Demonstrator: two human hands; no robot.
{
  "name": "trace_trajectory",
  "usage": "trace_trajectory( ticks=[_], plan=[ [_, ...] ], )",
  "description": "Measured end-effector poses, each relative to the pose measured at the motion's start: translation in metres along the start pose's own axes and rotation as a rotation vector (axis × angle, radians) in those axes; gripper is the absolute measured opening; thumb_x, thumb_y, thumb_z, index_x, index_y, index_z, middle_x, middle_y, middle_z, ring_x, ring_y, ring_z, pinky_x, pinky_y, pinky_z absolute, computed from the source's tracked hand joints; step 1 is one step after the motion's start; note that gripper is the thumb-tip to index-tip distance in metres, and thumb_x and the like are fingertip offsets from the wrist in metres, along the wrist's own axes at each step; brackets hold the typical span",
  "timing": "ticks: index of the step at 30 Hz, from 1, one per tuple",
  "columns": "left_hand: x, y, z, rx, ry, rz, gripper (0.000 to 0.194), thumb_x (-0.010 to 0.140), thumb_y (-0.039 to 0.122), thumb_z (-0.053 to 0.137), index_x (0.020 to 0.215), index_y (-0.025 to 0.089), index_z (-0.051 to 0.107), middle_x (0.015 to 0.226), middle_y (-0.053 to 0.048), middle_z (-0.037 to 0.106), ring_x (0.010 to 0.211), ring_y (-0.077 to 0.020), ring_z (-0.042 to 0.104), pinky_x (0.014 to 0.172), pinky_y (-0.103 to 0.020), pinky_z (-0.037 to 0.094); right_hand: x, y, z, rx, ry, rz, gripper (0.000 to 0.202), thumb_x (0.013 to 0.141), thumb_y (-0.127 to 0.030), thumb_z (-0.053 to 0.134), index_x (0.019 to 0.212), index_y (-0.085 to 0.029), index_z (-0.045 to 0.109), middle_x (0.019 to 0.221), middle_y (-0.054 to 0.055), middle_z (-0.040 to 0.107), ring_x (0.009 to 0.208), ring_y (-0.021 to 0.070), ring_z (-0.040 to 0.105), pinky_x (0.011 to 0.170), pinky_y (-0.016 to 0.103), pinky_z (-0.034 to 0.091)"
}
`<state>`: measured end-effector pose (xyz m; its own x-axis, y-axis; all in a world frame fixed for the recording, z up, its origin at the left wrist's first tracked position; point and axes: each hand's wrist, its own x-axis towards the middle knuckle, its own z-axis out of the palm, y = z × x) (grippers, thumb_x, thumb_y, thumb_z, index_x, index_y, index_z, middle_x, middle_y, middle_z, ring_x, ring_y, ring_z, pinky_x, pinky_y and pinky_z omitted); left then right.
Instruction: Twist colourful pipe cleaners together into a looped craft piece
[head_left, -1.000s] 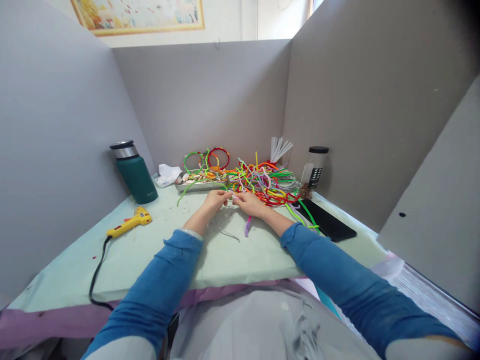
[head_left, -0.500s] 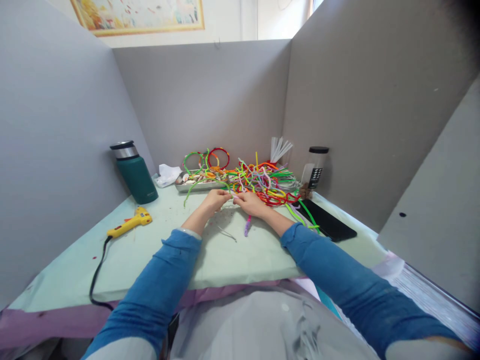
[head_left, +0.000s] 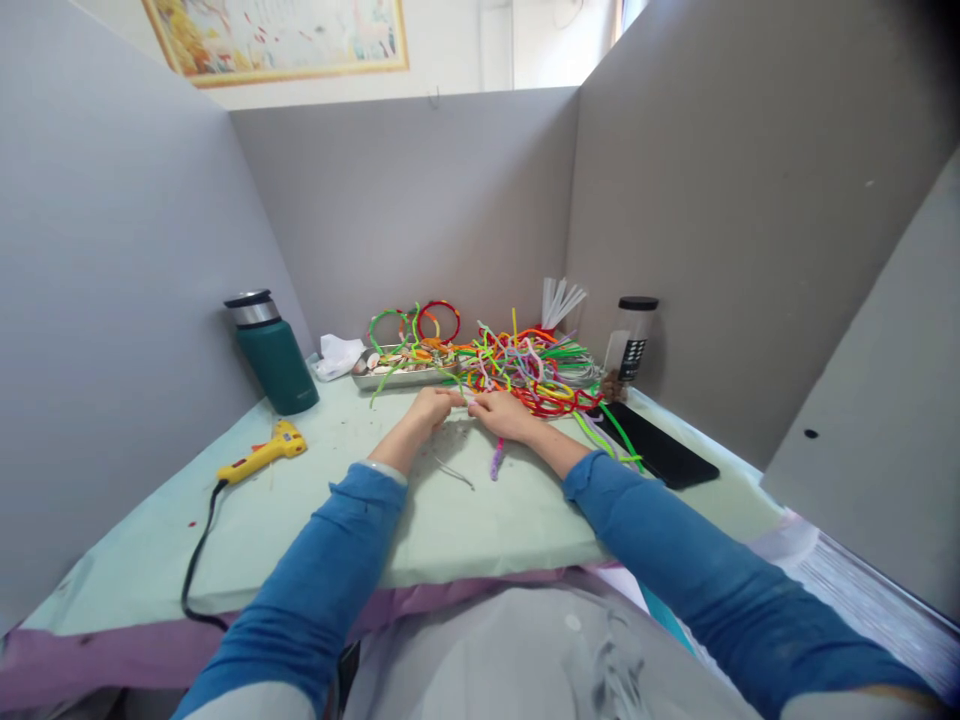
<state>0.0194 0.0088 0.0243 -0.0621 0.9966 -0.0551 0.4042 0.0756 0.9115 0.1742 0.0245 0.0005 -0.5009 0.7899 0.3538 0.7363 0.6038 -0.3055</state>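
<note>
My left hand (head_left: 433,408) and my right hand (head_left: 501,412) meet above the table, fingertips pinched close together on a thin pipe cleaner, pale purple where it shows between them. A twisted purple pipe cleaner (head_left: 496,460) hangs or lies just below my right hand; whether it joins the held piece I cannot tell. Behind my left hand a green pipe cleaner (head_left: 384,382) arches over the edge of a metal tray (head_left: 405,380) of small pieces. Beyond my right hand spreads a tangled heap of coloured pipe cleaners (head_left: 536,365). A thin grey strand (head_left: 454,472) lies below my hands.
On the left are a yellow glue gun (head_left: 262,455) with its black cord, a green bottle (head_left: 276,365) and a crumpled white tissue (head_left: 339,356). To the right lie a black phone (head_left: 660,445) and a clear black-lidded jar (head_left: 631,345). Grey partitions (head_left: 405,210) enclose the table.
The whole view has shifted slightly, so everything sits a little lower. Both hands stay together at the same spot, with only small finger movement.
</note>
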Motion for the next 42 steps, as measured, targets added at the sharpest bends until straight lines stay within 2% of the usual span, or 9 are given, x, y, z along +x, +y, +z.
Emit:
trace_trajectory(
  ticks=[5,8,12,21,24,28,32,37,42],
  plan=[
    [0.012,-0.009,-0.001,0.27,0.076,0.122,0.026,0.071,0.035,0.057,0.085,0.015,0.068,0.047,0.003,0.047,0.04,-0.0075,0.037,0.042,-0.021,0.028,-0.001,0.004,-0.006,-0.029,-0.041,0.03,0.048,0.089,-0.047,0.027,0.085,-0.018,0.065,0.087,0.006,0.067,0.076,0.0151,0.057,0.062,0.022,0.035],
    [0.022,-0.012,-0.005,0.546,0.13,0.332,0.032,0.077,0.034,0.05,0.097,0.017,0.068,0.082,-0.006,0.067,0.075,-0.0158,0.059,0.066,-0.023,0.042,0.001,0.01,-0.011,-0.071,-0.019,0.151,0.05,0.09,-0.047,0.024,0.09,-0.018,0.065,0.093,0.009,0.066,0.083,0.0179,0.059,0.067,0.024,0.037],
    [0.037,-0.016,-0.019,0.885,0.224,0.329,0.038,0.077,0.025,0.046,0.109,0.016,0.064,0.115,-0.012,0.06,0.105,-0.0235,0.054,0.088,-0.029,0.039,0.002,0.019,-0.015,-0.104,-0.01,0.237,0.041,0.089,-0.039,0.031,0.095,-0.016,0.065,0.1,0.011,0.065,0.09,0.0194,0.058,0.073,0.026,0.038],
    [0.057,0.007,-0.047,1.183,0.472,0.311,0.035,0.079,0.027,0.039,0.101,0.019,0.066,0.108,-0.013,0.059,0.101,-0.0265,0.053,0.078,-0.033,0.044,0.009,0.018,-0.048,-0.126,-0.072,0.246,0.035,0.083,-0.039,0.041,0.09,-0.017,0.068,0.095,0.01,0.067,0.082,0.0189,0.059,0.067,0.024,0.04],
    [0.07,0.033,-0.035,1.243,0.439,0.284,0.035,0.076,0.031,0.045,0.102,0.018,0.065,0.104,-0.015,0.059,0.099,-0.0294,0.053,0.078,-0.037,0.044,0.013,0.023,-0.075,-0.162,-0.029,0.235,0.036,0.082,-0.038,0.042,0.091,-0.015,0.068,0.094,0.011,0.067,0.081,0.0187,0.06,0.067,0.024,0.04],
    [0.098,0.064,0.013,1.279,0.396,0.355,0.04,0.073,0.035,0.051,0.105,0.015,0.063,0.109,-0.018,0.055,0.105,-0.0326,0.048,0.085,-0.041,0.039,0.015,0.034,-0.105,-0.191,-0.003,0.23,0.034,0.082,-0.036,0.045,0.095,-0.014,0.067,0.097,0.011,0.066,0.086,0.0187,0.059,0.069,0.022,0.04],
    [0.136,0.077,0.047,1.283,0.321,0.537,0.038,0.083,0.03,0.036,0.109,0.016,0.06,0.112,-0.015,0.053,0.109,-0.0288,0.044,0.087,-0.041,0.035,0.027,0.045,-0.11,-0.21,-0.003,0.25,0.034,0.084,-0.033,0.043,0.103,-0.012,0.062,0.101,0.013,0.064,0.092,0.0192,0.058,0.075,0.022,0.04],
    [0.175,0.075,0.003,1.305,0.295,0.407,0.055,0.086,0.049,0.028,0.106,0.01,0.061,0.113,-0.018,0.054,0.11,-0.0326,0.041,0.088,-0.044,0.033,0.061,0.053,-0.078,-0.198,-0.122,0.155,0.031,0.082,-0.028,0.045,0.1,-0.01,0.063,0.1,0.015,0.064,0.091,0.0216,0.06,0.074,0.026,0.044],
    [0.178,0.069,-0.057,1.386,0.346,0.253,0.067,0.084,0.058,0.026,0.106,0.005,0.06,0.109,-0.018,0.058,0.101,-0.0272,0.046,0.086,-0.04,0.036,0.092,0.035,-0.047,-0.112,-0.592,-0.067,0.02,0.072,-0.022,0.056,0.081,-0.009,0.067,0.072,0.01,0.067,0.07,0.0182,0.062,0.067,0.027,0.047]
  ],
)
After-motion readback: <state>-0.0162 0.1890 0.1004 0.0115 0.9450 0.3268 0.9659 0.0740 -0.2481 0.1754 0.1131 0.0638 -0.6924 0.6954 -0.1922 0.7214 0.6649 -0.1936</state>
